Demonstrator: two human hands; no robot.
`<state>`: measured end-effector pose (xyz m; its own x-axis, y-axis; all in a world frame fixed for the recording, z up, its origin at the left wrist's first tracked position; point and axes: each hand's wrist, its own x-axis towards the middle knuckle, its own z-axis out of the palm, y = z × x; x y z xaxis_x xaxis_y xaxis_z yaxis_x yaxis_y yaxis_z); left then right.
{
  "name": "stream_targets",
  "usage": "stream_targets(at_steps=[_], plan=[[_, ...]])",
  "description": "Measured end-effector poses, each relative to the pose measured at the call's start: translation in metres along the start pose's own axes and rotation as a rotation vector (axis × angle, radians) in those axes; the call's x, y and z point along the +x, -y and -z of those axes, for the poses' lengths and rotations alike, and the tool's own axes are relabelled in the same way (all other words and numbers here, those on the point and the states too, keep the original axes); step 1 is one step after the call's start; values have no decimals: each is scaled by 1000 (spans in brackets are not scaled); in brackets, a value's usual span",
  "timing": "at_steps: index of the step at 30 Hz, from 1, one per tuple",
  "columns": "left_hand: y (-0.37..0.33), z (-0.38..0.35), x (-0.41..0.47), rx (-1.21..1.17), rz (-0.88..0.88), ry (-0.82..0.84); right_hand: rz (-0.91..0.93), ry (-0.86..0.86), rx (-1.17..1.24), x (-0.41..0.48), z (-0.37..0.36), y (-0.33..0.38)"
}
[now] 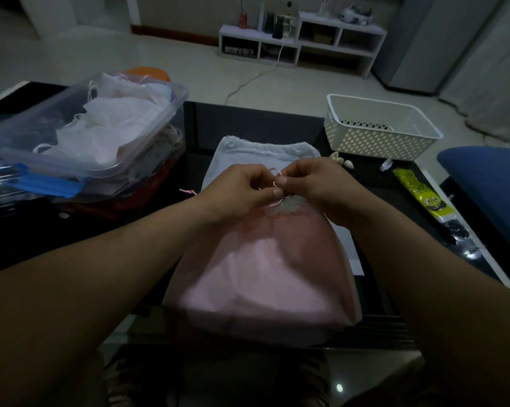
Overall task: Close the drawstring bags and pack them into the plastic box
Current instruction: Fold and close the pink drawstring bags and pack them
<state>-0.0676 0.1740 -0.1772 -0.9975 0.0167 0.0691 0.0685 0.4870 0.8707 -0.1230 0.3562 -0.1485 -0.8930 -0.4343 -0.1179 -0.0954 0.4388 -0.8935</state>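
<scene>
A pink drawstring bag [265,274] lies on the dark table in front of me, its gathered mouth pointing away. My left hand [242,189] and my right hand [312,183] meet over that mouth, and each pinches the thin pink drawstring [274,171] between thumb and fingertips. A loose end of the cord lies to the left [187,191]. Under the pink bag lies a white drawstring bag [248,151], its top showing beyond my hands. The clear plastic box [148,142] stands at the left and holds several white and pale pink bags.
A white perforated basket [377,133] stands at the right rear of the table. A yellow-green packet [421,198] and small shells [343,161] lie near it. A blue-clipped lid [27,180] lies at the left. A blue seat [488,183] is at the right.
</scene>
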Motion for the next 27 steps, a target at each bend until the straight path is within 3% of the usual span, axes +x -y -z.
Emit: stream_targets(at_steps=[6, 13, 22, 27], plan=[[2, -5, 3, -1, 79, -19, 134, -101, -226, 1, -4, -1], [-2, -12, 4, 57, 41, -35, 294, -150, -412, 3, -18, -5], [-5, 28, 8, -213, 136, 286, 353, -123, -297, 1, -14, 0], [0, 33, 9, -255, 94, 291, 295, -57, -139, -1, -11, 3]])
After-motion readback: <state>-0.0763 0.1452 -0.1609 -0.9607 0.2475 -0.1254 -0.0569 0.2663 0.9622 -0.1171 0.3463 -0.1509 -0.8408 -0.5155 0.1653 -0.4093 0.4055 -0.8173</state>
